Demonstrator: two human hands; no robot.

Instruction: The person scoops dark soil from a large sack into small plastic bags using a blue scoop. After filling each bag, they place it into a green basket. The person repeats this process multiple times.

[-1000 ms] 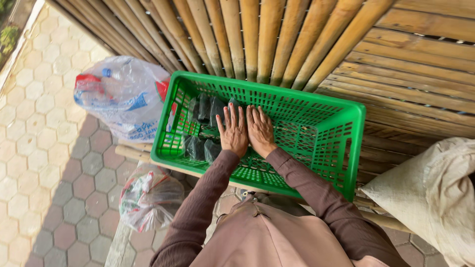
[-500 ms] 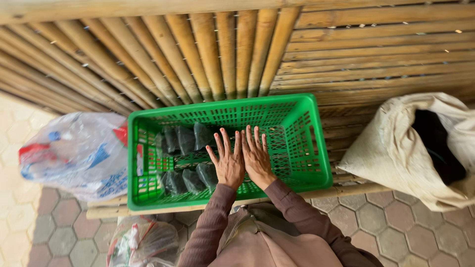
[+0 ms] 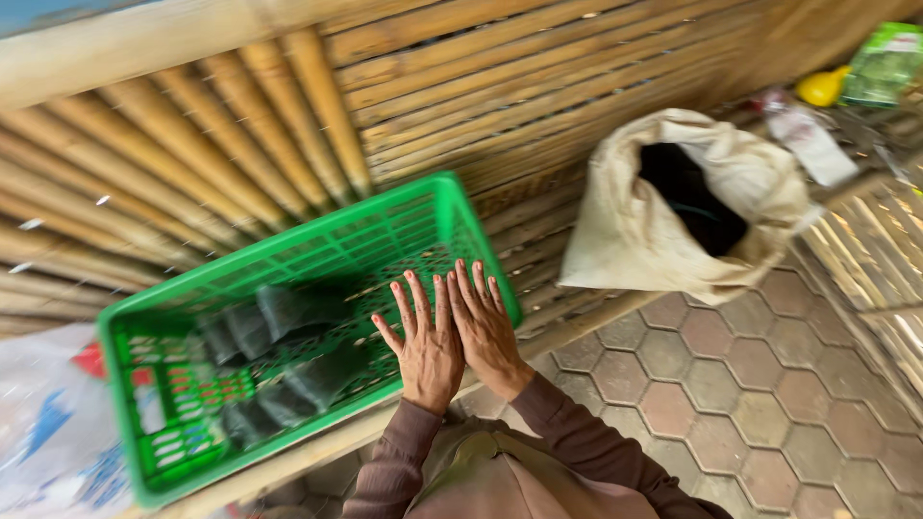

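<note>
Down at the near edge of the green crate (image 3: 437, 216), both hands lie flat, side by side and touching along the thumbs. The left hand (image 3: 428, 351) has its fingers straight and slightly spread, gripping nothing; the right hand (image 3: 488, 327) is the same, fingers extended and fanned, palm down. Both rest over the crate's right near corner, above its mesh floor. Dark pouches (image 3: 279, 360) lie in two rows on the crate's floor, left of the hands and apart from them. The crate sits tilted on a bamboo bench (image 3: 577, 115). A beige sack (image 3: 644, 240) stands open to the right, well apart from the hands, something dark inside it. A clear plastic bag (image 3: 48, 432) lies just beside the crate's left wall. Hexagonal paving (image 3: 731, 404) covers the ground below.
</note>
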